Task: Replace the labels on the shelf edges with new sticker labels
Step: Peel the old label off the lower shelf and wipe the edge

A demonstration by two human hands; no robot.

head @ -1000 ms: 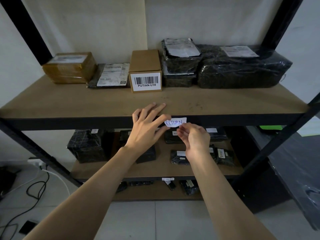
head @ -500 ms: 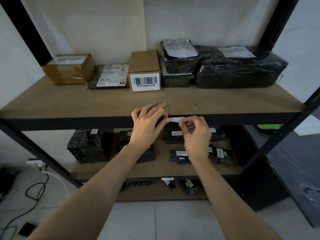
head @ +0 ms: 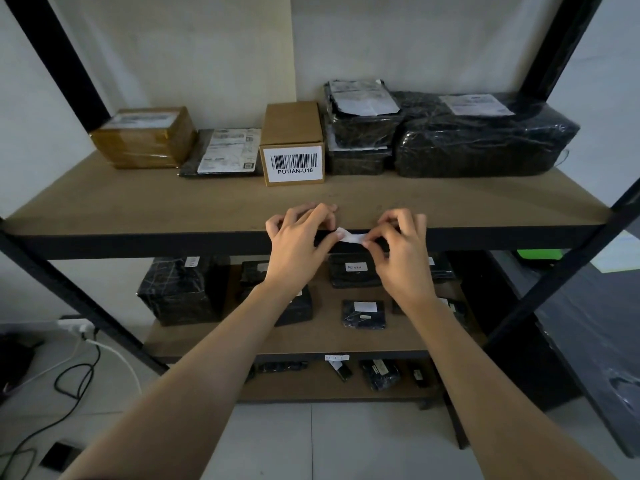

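A small white sticker label stretches across the black front edge of the wooden shelf, its written side turned away from me. My left hand pinches the label's left end, with its fingers hooked over the shelf board. My right hand pinches the right end between thumb and forefinger. Lower down, another white label sits on the edge of the shelf below.
On the top board stand a taped brown box, a flat parcel, a barcode box marked PUTIAN-U18 and black wrapped parcels. More dark parcels fill the lower shelves. Black frame posts flank both sides. Cables lie on the floor left.
The label, earlier held up showing RETURN, has turned face down against the shelf edge. My right hand rose to the edge, and both hands now hold its ends.
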